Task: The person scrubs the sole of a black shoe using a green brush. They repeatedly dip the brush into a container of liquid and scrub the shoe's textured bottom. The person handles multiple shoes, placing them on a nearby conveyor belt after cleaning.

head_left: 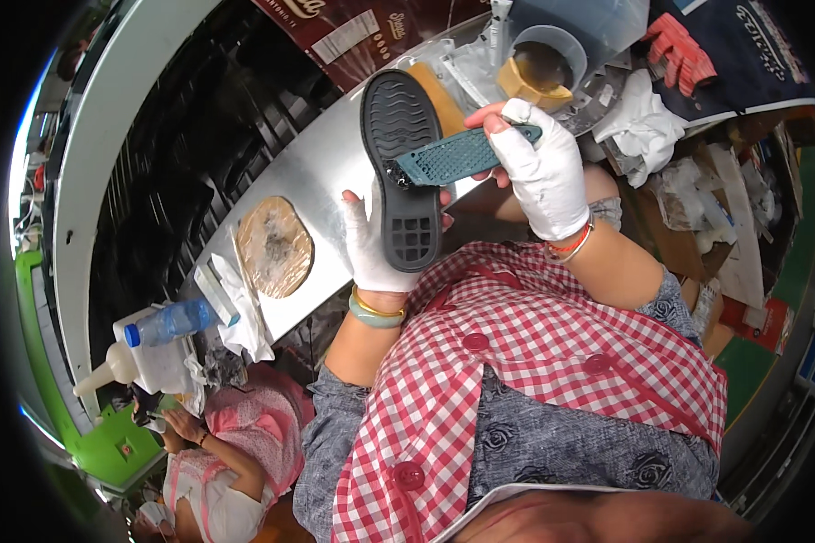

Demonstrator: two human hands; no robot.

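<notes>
1. The black shoe sole (407, 213) is held before the person's body, by the near edge of the metal table (330, 158). Its tread faces up, with the wavy part at the far end and the grid of square hollows at the end nearest the checked apron (516, 294).

2. Its long axis runs almost straight away from the person, the far end leaning slightly left.

3. The left hand (371, 249), in a white covering, carries the sole from beneath. Its fingers (445, 219) are wrapped under it, bare tips showing at the right edge; the thumb stands out past the left edge. How firmly they press cannot be told.

4. The right hand (548, 176), likewise covered, has its fingers (492, 125) pinched together on a teal textured tool (471, 152).

5. The tool lies nearly crosswise to the sole, sloping down leftward from the right hand. Its working end meets the narrow middle of the sole, at a shiny dark patch (397, 174).

6. By judgement, this crossing is the relation that counts: the sole lies left of the right-hand fingers, within the tool's reach, while the left hand is nearer and sets its angle.

7. Beyond the right hand stands a translucent cup (581, 59) with dark contents; a round, film-wrapped disc (276, 246) lies left of the left hand.
</notes>
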